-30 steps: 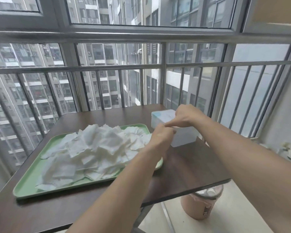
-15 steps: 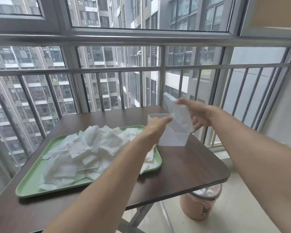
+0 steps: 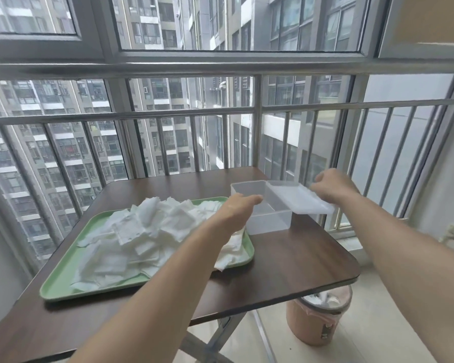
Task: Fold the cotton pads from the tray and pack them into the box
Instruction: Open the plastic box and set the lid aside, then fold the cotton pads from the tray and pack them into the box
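A heap of white cotton pads (image 3: 147,237) fills a light green tray (image 3: 60,286) on the left of the table. To its right stands a clear plastic box (image 3: 268,221), open and with nothing visible inside. Its hinged lid (image 3: 296,197) is swung out flat to the right. My right hand (image 3: 330,186) grips the lid's far edge. My left hand (image 3: 237,208) rests against the box's left wall, fingers together, holding the box steady.
The dark wooden folding table (image 3: 294,260) stands against a window with metal railing bars (image 3: 257,121). A brown waste bin (image 3: 317,315) with a liner sits on the floor under the table's right corner. The table's right edge is close to the box.
The box was shut, with both hands at its lid. My right hand swung the lid up and over to the right until flat. My left hand stayed on the box's left side.
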Action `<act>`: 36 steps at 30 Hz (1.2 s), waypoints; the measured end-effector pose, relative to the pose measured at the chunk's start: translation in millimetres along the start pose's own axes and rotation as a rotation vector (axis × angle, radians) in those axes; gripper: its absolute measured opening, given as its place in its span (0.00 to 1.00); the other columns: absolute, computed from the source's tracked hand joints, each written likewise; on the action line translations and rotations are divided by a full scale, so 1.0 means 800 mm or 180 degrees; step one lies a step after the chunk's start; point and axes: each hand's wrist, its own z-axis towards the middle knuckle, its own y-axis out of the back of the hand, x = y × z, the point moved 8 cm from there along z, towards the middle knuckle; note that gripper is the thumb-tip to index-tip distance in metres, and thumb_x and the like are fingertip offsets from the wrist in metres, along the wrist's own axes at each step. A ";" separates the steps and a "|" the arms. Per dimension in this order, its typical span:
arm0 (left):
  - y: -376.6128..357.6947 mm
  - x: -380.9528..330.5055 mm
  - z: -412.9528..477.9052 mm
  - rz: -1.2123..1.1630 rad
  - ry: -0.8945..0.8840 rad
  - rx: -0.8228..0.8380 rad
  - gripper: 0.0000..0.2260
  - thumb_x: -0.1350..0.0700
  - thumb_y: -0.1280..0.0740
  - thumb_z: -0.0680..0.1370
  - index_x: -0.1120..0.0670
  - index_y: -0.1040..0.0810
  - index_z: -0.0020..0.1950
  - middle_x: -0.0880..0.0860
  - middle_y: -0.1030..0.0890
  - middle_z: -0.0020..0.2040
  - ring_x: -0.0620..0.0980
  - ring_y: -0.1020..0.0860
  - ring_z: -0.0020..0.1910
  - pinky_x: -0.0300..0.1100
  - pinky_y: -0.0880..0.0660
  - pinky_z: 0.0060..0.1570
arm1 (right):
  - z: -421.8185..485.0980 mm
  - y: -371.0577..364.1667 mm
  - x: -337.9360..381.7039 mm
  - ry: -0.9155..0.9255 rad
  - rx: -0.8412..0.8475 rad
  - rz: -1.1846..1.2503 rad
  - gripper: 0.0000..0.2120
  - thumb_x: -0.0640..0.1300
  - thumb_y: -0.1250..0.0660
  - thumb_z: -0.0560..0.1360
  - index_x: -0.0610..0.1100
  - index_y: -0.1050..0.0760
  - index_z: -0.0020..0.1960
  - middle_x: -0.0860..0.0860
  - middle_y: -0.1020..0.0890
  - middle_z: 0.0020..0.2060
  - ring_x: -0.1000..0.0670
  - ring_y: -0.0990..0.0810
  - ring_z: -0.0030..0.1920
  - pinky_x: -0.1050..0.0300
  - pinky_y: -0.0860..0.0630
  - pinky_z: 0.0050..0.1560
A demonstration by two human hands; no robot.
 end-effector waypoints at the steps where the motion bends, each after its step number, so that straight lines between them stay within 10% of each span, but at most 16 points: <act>1: 0.004 -0.003 -0.006 0.0046 -0.0038 0.0040 0.12 0.51 0.35 0.82 0.59 0.22 0.56 0.49 0.32 0.34 0.50 0.31 0.34 0.42 0.32 0.38 | -0.006 -0.002 0.019 0.0203 -0.0065 -0.0047 0.06 0.42 0.36 0.74 0.44 0.20 0.45 0.45 0.18 0.46 0.43 0.21 0.44 0.53 0.26 0.45; 5: 0.040 -0.015 -0.030 0.0275 -0.0339 -0.0085 0.07 0.52 0.35 0.82 0.49 0.22 0.45 0.51 0.22 0.48 0.52 0.25 0.51 0.53 0.25 0.63 | -0.037 -0.018 0.112 0.1052 -0.0056 0.0204 0.11 0.46 0.34 0.76 0.47 0.18 0.56 0.51 0.16 0.53 0.47 0.20 0.55 0.51 0.23 0.57; 9: 0.103 -0.020 -0.054 0.0455 -0.0649 -0.0306 0.10 0.56 0.35 0.82 0.58 0.19 0.60 0.54 0.16 0.54 0.52 0.16 0.51 0.49 0.19 0.56 | -0.077 -0.044 0.201 0.1830 0.0188 0.0566 0.06 0.46 0.32 0.77 0.48 0.17 0.52 0.55 0.16 0.47 0.52 0.18 0.49 0.61 0.24 0.47; 15: 0.222 -0.023 -0.065 0.1229 -0.0940 -0.0990 0.07 0.63 0.29 0.78 0.50 0.16 0.45 0.53 0.14 0.41 0.50 0.17 0.38 0.48 0.17 0.43 | -0.123 -0.108 0.298 0.2627 0.0868 0.0714 0.07 0.43 0.30 0.79 0.46 0.16 0.55 0.57 0.17 0.48 0.65 0.23 0.43 0.74 0.30 0.40; 22: 0.260 -0.006 -0.035 0.2642 -0.0879 -0.0703 0.14 0.63 0.32 0.80 0.45 0.16 0.56 0.43 0.24 0.49 0.40 0.24 0.44 0.40 0.25 0.51 | -0.112 -0.155 0.342 0.2794 0.1019 0.1066 0.06 0.39 0.29 0.77 0.47 0.15 0.51 0.60 0.17 0.40 0.66 0.21 0.40 0.75 0.28 0.38; 25: 0.269 0.000 -0.027 0.2821 -0.0902 -0.0610 0.08 0.56 0.26 0.76 0.42 0.17 0.46 0.46 0.23 0.51 0.43 0.24 0.46 0.40 0.28 0.48 | -0.104 -0.156 0.348 0.2818 0.1036 0.1311 0.06 0.37 0.29 0.77 0.46 0.16 0.51 0.60 0.17 0.40 0.69 0.21 0.37 0.76 0.27 0.39; 36: 0.281 -0.037 -0.029 0.1624 -0.1484 -0.0806 0.03 0.58 0.27 0.77 0.50 0.19 0.47 0.48 0.15 0.45 0.44 0.16 0.46 0.50 0.19 0.54 | -0.113 -0.148 0.339 0.2592 0.1291 0.2216 0.15 0.56 0.28 0.74 0.46 0.16 0.54 0.55 0.14 0.46 0.60 0.17 0.47 0.70 0.24 0.45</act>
